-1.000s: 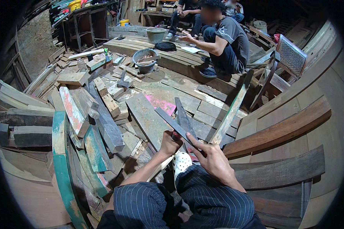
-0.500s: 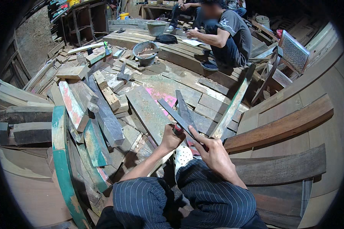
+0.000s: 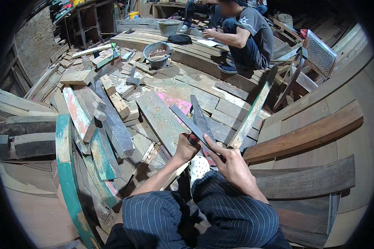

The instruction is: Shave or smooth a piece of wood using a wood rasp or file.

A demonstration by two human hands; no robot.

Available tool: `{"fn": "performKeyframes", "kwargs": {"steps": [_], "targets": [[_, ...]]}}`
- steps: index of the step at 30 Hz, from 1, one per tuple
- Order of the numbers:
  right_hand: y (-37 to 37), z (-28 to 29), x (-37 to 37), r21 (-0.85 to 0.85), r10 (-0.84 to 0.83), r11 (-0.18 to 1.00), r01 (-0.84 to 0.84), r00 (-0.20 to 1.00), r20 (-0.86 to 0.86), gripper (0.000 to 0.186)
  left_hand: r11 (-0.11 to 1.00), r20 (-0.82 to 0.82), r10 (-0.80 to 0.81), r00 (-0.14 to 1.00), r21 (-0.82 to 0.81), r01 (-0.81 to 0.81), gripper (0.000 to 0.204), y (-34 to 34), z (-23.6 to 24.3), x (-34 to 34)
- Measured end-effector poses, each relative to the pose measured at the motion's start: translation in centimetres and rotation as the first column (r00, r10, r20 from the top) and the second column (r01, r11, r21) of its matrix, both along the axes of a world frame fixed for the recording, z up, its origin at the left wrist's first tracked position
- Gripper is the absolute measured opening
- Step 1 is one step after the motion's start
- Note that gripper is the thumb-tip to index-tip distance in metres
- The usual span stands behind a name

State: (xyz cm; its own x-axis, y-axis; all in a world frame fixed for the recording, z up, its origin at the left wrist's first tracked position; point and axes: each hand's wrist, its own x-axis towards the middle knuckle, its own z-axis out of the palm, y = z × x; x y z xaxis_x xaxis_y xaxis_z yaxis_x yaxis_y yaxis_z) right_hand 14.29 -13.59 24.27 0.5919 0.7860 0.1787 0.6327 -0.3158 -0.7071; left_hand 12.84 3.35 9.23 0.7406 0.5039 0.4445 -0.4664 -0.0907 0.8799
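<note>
Just above my knees my left hand is closed round a tool handle with a red-and-dark end; the rest of that tool is hidden. A long flat grey bar slants from beside that handle toward the far left. My right hand grips the bar's near end, the index finger stretched along it. Both hands are close together, the bar passing right by the left fist. Beneath the bar lies a broad sawdust-covered board. A white perforated shoe shows below my hands.
Timber offcuts and a green-painted curved piece crowd my left. Curved brown planks lie at right. Ahead are a hammer, a bucket with wood scraps and a grey tub. A person squats on raised planks.
My hands and the bar hold nearly the same pose, the bar's far end shifted slightly up and left. The view has tilted a little; the squatting person's posture is much the same.
</note>
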Motion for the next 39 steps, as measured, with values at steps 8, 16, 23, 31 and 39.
{"fn": "performKeyframes", "kwargs": {"steps": [8,16,23,31,39], "targets": [[-0.3,0.9,-0.7,-0.063,-0.045,0.997,0.043,0.999,-0.018,0.044,0.999,-0.026,0.048,0.998,0.025,-0.048,0.012,-0.4,0.1,-0.4],[-0.2,1.0,-0.6,-0.058,-0.127,0.991,0.124,0.990,-0.058,0.045,0.994,-0.108,0.068,0.992,0.097,-0.057,0.023,0.7,2.0,-0.9],[0.2,1.2,-0.5,-0.040,-0.122,0.992,0.119,0.989,-0.085,0.046,0.995,-0.229,-0.060,0.972,-0.094,0.039,0.030,3.4,1.8,-0.4],[0.2,0.0,-0.1,-0.109,-0.079,0.991,0.078,0.997,0.001,0.043,0.957,-0.164,-0.217,0.962,-0.228,0.177,0.019,2.8,2.7,-0.9],[0.0,0.4,0.1,-0.059,-0.114,0.992,0.110,0.992,-0.060,0.049,0.983,-0.241,-0.141,0.960,-0.148,0.107,0.022,2.0,2.7,-0.6]]}}
